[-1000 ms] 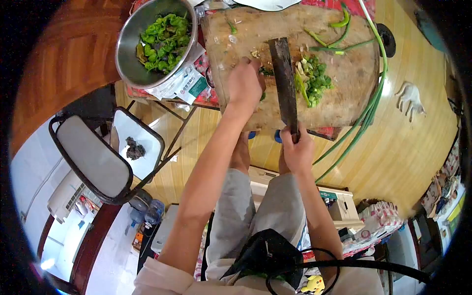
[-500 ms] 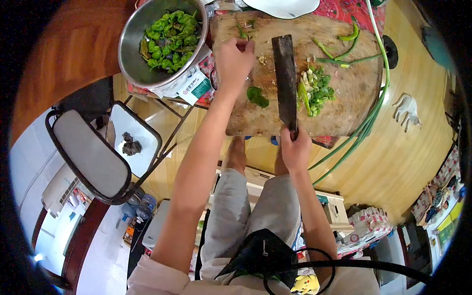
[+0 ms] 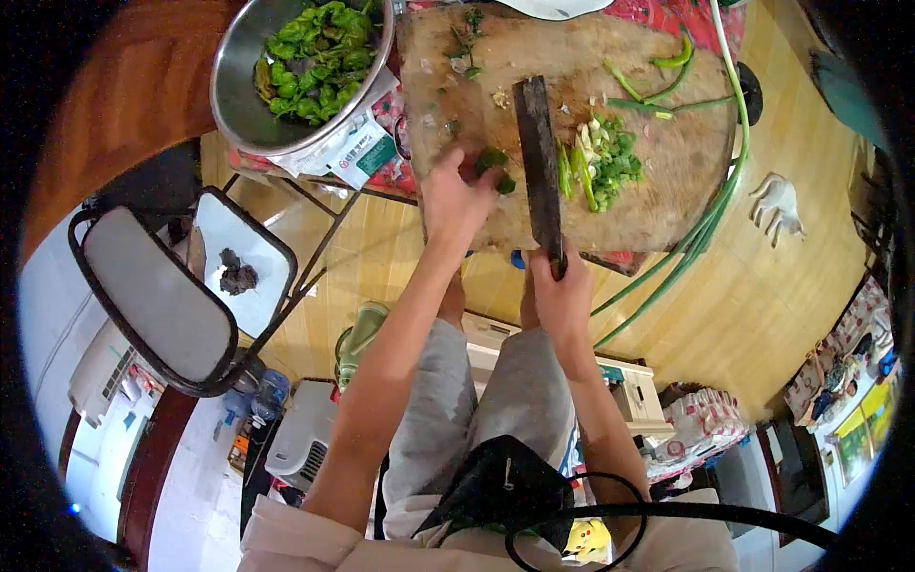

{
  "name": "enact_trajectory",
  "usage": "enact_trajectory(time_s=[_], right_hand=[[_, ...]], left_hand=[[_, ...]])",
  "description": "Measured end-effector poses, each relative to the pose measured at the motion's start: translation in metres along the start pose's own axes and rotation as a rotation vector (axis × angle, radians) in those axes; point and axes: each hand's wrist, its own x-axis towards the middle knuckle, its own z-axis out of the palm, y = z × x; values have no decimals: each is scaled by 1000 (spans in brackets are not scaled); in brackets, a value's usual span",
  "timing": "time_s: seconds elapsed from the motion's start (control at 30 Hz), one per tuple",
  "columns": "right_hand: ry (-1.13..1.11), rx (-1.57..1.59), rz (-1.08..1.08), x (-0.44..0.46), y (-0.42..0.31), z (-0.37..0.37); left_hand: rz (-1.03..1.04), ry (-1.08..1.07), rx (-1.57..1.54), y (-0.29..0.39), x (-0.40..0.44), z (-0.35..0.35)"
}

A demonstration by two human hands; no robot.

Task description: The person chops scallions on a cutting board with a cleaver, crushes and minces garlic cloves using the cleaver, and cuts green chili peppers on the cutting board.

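My right hand is wrapped around the handle of a dark-bladed cleaver. Its blade points away from me over the wooden cutting board. Just right of the blade lies a pile of chopped scallion, with a few long green pieces at its near side. Left of the cleaver, my left hand is closed, slightly blurred, with a green leaf between thumb and fingers. Small green scraps lie at the board's far left.
A metal bowl of green leaves stands left of the board beside a white-and-green packet. Long scallions hang over the right edge; green peppers lie far right. A chair stands left, and a cat lies on the floor.
My left hand has come from the board's far left toward me and taken hold of the leaf. The cleaver has shifted slightly left, and the whole view has moved a little.
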Motion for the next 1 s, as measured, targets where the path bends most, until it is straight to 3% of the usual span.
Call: enact_trajectory(time_s=[0.13,0.27,0.57,0.73,1.0], right_hand=[[-43,92,63,-16,12,6],[51,105,3,-27,3,8],[-59,33,72,-34,-33,1],[-61,-8,-52,-38,-40,1],[-77,-9,-38,-45,-38,2]], left_hand=[[29,84,-164,5,2,12],[116,150,-117,0,2,20],[164,172,-117,-16,7,32],[77,98,-362,-14,9,29],[-62,153,-334,-11,12,30]])
